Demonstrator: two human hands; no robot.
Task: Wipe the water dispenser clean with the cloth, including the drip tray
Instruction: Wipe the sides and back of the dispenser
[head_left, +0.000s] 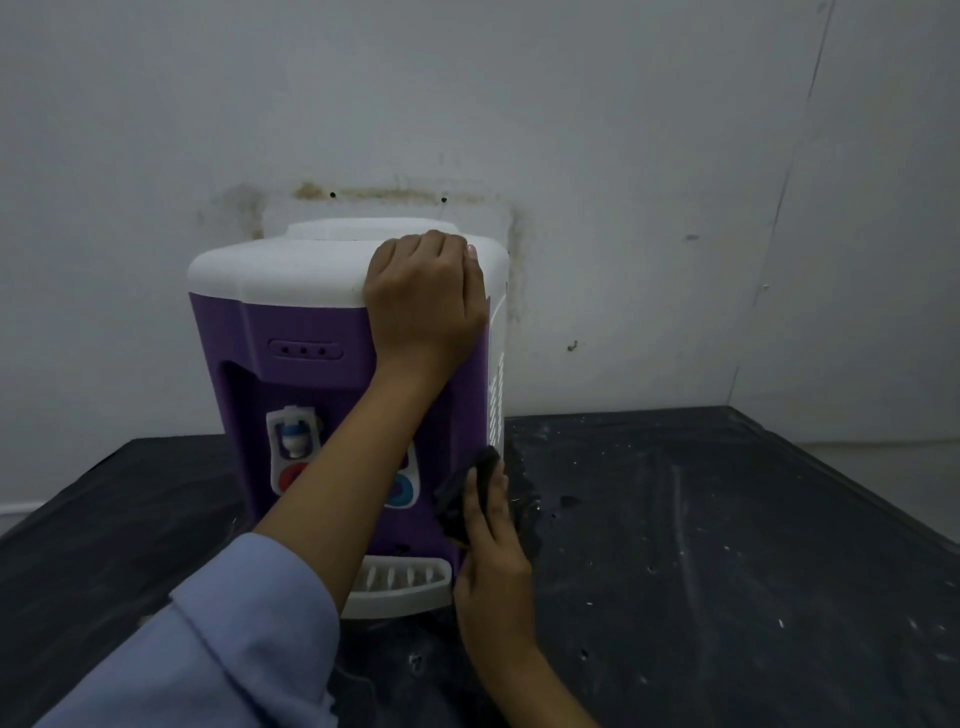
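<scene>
A purple water dispenser (306, 332) with a white top stands on a dark table, its taps facing me. My left hand (423, 291) grips the top right corner of its white lid, the forearm crossing the front and hiding one tap. My right hand (491, 561) presses a dark cloth (467, 493) against the lower right edge of the purple front. The white slotted drip tray (400, 587) juts out at the base, just left of my right wrist.
The dark table cover (727, 545) is wrinkled and flecked with white specks. A stained grey wall (623, 156) stands right behind the dispenser. Open table surface stretches to the right; the table's left edge (78, 499) is near.
</scene>
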